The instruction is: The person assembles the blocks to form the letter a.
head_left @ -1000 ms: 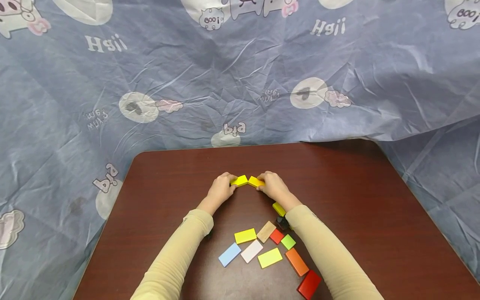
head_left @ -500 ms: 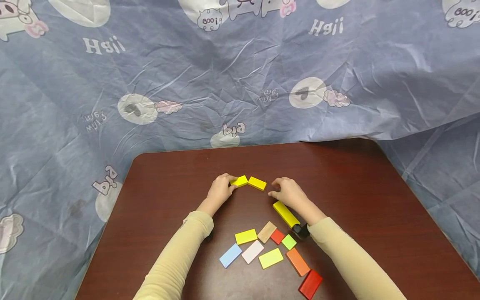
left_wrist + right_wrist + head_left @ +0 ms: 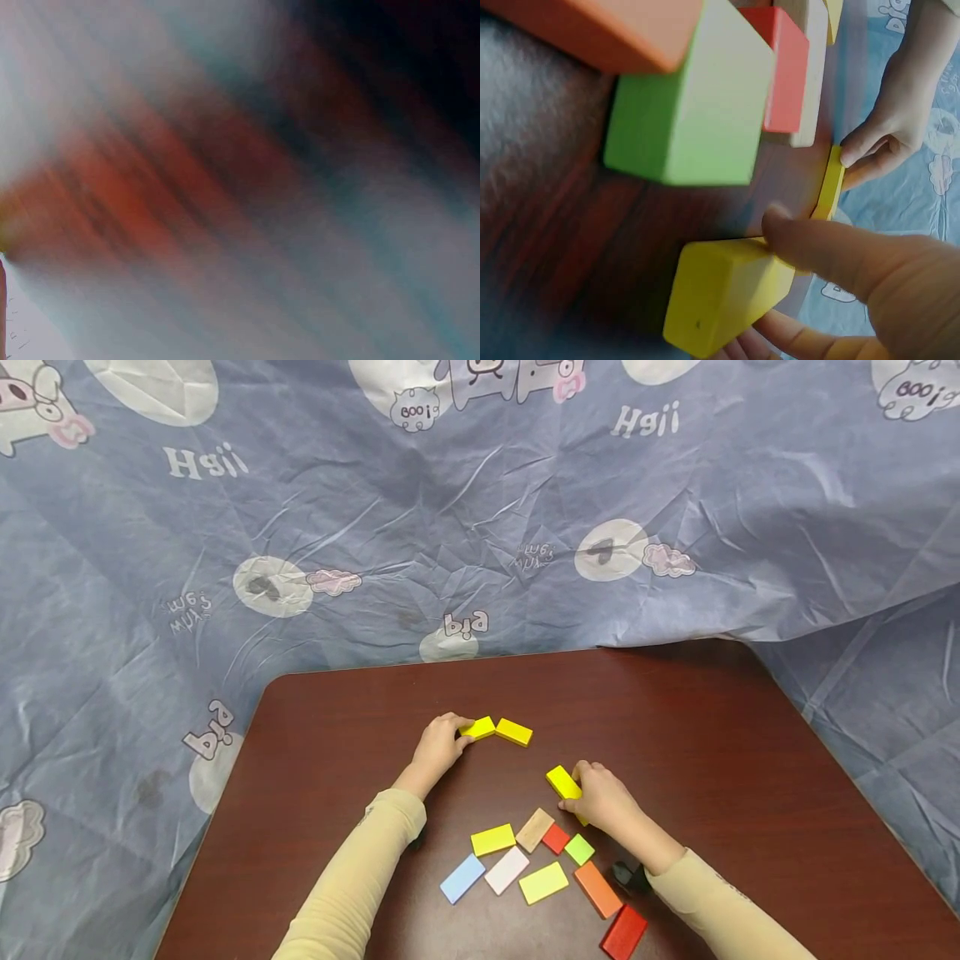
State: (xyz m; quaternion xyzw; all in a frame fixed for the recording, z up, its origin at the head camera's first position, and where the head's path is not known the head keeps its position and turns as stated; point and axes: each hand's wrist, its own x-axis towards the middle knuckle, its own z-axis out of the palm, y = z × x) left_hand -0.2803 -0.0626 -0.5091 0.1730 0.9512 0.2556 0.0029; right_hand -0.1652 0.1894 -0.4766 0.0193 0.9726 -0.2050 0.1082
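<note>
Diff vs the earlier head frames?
Right hand let go of the far-right yellow block, came back toward the person and to the right, and now grips the nearer yellow block. Unchanged: left hand on the far-left yellow block; orange block and blue block in place.

Just below the centre of the head view, a bright yellow rectangular block, lying flat, rising slightly toward the right, pinched at the left end. Farther down and right, a second yellow block, slanting down rightward, gripped and partly covered; at bottom centre in the right wrist view, smooth-faced, dark speck on the near end.
</note>
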